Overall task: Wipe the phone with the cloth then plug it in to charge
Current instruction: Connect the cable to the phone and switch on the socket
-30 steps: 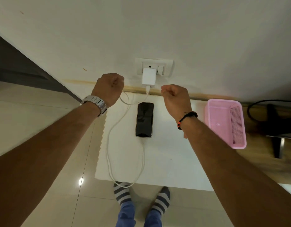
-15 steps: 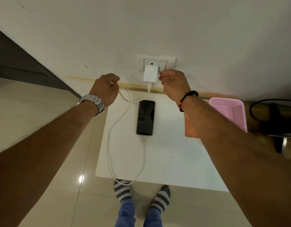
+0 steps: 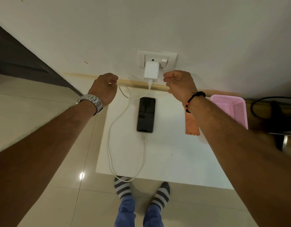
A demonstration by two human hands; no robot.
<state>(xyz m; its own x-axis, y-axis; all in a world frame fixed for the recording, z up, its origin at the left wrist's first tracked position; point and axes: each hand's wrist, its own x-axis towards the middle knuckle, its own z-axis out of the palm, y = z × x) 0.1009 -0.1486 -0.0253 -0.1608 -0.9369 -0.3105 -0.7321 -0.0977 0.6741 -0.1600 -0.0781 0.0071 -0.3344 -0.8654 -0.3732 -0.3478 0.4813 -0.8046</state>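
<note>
A dark-screened phone (image 3: 146, 114) lies face up on the small white table (image 3: 167, 158). A white charging cable (image 3: 110, 145) is plugged into its near end, loops over the table's front edge and runs up to the white adapter (image 3: 151, 72) in the wall socket (image 3: 157, 54). My left hand (image 3: 104, 87) is curled at the cable's upper loop, which runs into its fingers. Just below the socket's switch (image 3: 164, 63), my right hand (image 3: 177, 83) hangs with fingers curled on nothing. The orange cloth (image 3: 191, 125) lies right of the phone, partly under my right forearm.
A pink plastic basket (image 3: 234, 108) stands at the table's right side against the wall. Beyond it are a black cable (image 3: 256, 102) and a dark stand on a wooden surface. My striped socks (image 3: 123, 187) show on the tiled floor below the table's front edge.
My right hand went up to the switch beside the adapter, then drew back down and away from it. The left hand has hardly moved.
</note>
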